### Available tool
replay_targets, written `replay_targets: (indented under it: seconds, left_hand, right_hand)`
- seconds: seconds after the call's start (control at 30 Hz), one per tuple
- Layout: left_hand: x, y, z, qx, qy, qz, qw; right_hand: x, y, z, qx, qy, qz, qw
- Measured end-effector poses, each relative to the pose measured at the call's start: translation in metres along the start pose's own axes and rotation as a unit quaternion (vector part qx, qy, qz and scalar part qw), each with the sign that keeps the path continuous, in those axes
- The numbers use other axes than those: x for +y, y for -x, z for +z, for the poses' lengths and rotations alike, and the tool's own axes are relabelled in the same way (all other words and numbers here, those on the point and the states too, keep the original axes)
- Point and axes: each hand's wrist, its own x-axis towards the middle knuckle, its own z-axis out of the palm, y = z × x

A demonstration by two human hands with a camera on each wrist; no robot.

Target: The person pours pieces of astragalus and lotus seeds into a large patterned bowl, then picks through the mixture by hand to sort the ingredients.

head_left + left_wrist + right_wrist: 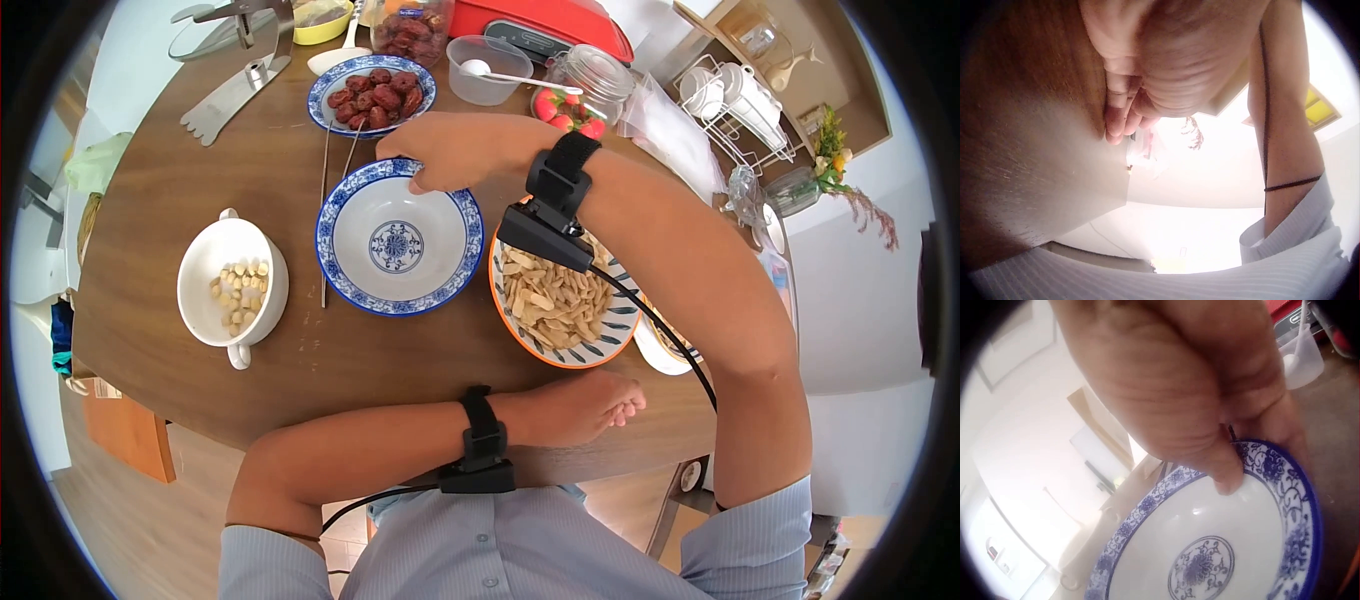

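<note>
A blue-and-white patterned bowl stands on the table in front of the person. My right hand grips its far rim; in the right wrist view the thumb lies over the inside of the rim, with the other fingers outside. The bowl holds nothing. My left hand rests at the near table edge, its fingers loosely curled around nothing. Just beyond it sits an orange-rimmed bowl of pale beige dried strips. Left of the patterned bowl is a two-handled white pot with pale seeds.
Chopsticks lie just left of the patterned bowl. Behind it stands a blue-rimmed plate of red dates. Farther back are a clear tub with a white spoon, a glass jar and a red appliance.
</note>
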Motion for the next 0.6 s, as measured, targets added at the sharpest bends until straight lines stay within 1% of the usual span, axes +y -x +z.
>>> replay_targets:
  seconds: [0.03,0.07,0.13,0.2,0.23,0.3,0.33,0.37,0.4,0.43,0.47,0.5,0.53,0.6]
  left_hand:
    - [0.0,0.0,0.0,0.004,0.0,0.0,1.0]
    - [0.0,0.0,0.0,0.002,-0.002,0.007,1.0]
    - [0.001,0.001,-0.001,0.006,-0.003,0.011,1.0]
    - [0.003,0.001,-0.002,0.006,-0.007,0.025,1.0]
    - [0.004,0.001,-0.002,0.009,-0.009,0.025,1.0]
    - [0.003,0.001,-0.001,0.002,-0.012,0.01,1.0]
    - [0.002,0.001,-0.001,0.002,-0.016,0.008,1.0]
    - [0.001,0.0,-0.001,0.003,-0.008,0.01,1.0]
    - [0.0,0.0,0.0,0.003,0.0,0.01,1.0]
    - [-0.003,0.0,0.003,0.001,-0.006,0.006,1.0]
    - [-0.008,0.0,0.007,0.024,0.015,0.018,0.999]
    - [-0.011,0.001,0.01,0.046,0.035,0.03,0.998]
    - [-0.013,0.002,0.012,0.043,0.029,0.029,0.998]
    - [-0.015,0.003,0.015,0.054,0.027,0.065,0.996]
  right_hand:
    - [-0.003,0.0,0.0,-0.018,-0.015,0.024,0.999]
    - [-0.002,-0.001,0.0,-0.021,-0.014,0.02,0.999]
    - [-0.007,-0.002,0.0,0.021,0.124,-0.036,0.991]
    - [-0.015,-0.002,-0.007,0.001,0.135,0.014,0.991]
    - [-0.026,-0.002,-0.013,0.0,0.137,0.011,0.991]
    - [-0.045,-0.003,-0.018,0.113,0.264,-0.02,0.958]
    - [-0.05,-0.008,-0.015,0.117,0.265,-0.022,0.957]
    - [-0.058,-0.015,-0.011,0.216,0.22,-0.155,0.939]
    - [-0.067,-0.023,-0.006,0.31,0.168,-0.284,0.892]
    - [-0.092,-0.031,-0.004,0.243,0.169,-0.218,0.93]
    - [-0.116,-0.04,-0.001,0.173,0.169,-0.15,0.959]
    - [-0.128,-0.046,0.002,0.141,0.165,-0.136,0.967]
    - [-0.135,-0.054,0.004,0.109,0.161,-0.121,0.973]
    - [-0.136,-0.077,0.009,0.106,0.159,-0.117,0.974]
